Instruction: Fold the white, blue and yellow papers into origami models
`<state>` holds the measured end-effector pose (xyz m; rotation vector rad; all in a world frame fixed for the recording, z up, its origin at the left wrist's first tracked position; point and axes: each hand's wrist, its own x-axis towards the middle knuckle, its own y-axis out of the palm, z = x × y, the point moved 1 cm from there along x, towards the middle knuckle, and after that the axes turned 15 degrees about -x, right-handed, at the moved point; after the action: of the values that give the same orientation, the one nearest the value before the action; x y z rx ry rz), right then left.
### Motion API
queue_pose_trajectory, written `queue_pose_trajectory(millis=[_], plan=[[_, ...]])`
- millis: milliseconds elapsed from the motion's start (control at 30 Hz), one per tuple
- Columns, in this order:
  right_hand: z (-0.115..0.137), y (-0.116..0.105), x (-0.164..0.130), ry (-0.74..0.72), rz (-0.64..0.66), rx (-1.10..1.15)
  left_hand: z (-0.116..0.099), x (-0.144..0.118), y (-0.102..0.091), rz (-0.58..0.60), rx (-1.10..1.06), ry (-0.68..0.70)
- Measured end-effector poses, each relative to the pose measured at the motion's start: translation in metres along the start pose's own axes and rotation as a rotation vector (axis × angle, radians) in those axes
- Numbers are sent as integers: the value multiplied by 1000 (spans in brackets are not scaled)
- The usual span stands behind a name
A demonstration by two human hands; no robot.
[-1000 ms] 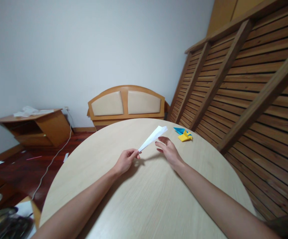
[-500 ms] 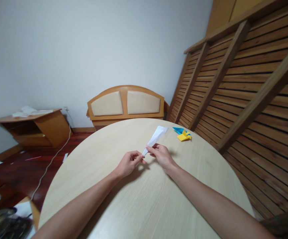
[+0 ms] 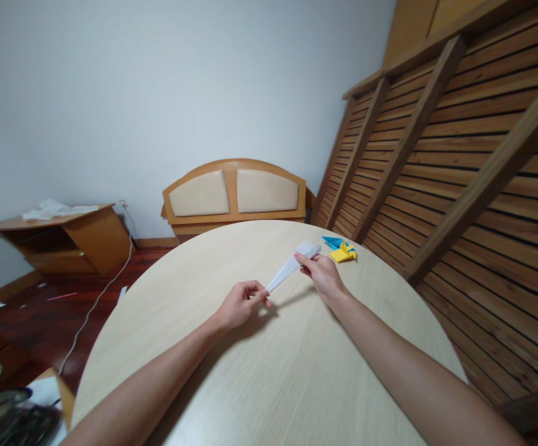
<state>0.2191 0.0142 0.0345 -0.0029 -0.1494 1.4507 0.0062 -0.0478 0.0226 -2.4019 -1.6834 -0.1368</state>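
A long, narrow folded white paper (image 3: 292,267) is held above the round light-wood table (image 3: 273,371). My left hand (image 3: 238,305) pinches its pointed near tip between thumb and fingers. My right hand (image 3: 322,274) grips the paper near its wider far end. The paper slants up and away to the right between the two hands.
A folded blue paper (image 3: 332,242) and a folded yellow paper (image 3: 343,253) lie together on the table's far right. A slatted wooden frame (image 3: 459,161) leans along the right. A wooden headboard (image 3: 235,193) and a low cabinet (image 3: 64,238) stand against the wall.
My right hand has slid from the paper's near tip up to its far end. The left hand has kept its pinch on the tip.
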Motion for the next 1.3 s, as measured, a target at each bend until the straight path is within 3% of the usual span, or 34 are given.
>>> queue_pose_trajectory(millis=[167,400,500,600,667,800,1067,1300], plan=[[0,-23,13,-68,-78,-53,6,2,-9,-79,216,31],[-4,-35,15,-314,21,-270,17,1,-35,-189,750,111],[2,-34,4,-518,31,-568,19,2,-39,-189,880,164],[12,-32,-10,-784,132,-914,19,3,-38,-158,917,248],[17,-31,-16,-882,148,-1043,19,3,-38,-138,927,298],[18,-30,-17,-920,114,-1150,20,4,-39,-131,938,349],[14,-28,-16,-919,233,-1189,20,6,-35,-92,953,389],[11,-24,-18,-813,330,-1210,22,7,-34,-83,920,376]])
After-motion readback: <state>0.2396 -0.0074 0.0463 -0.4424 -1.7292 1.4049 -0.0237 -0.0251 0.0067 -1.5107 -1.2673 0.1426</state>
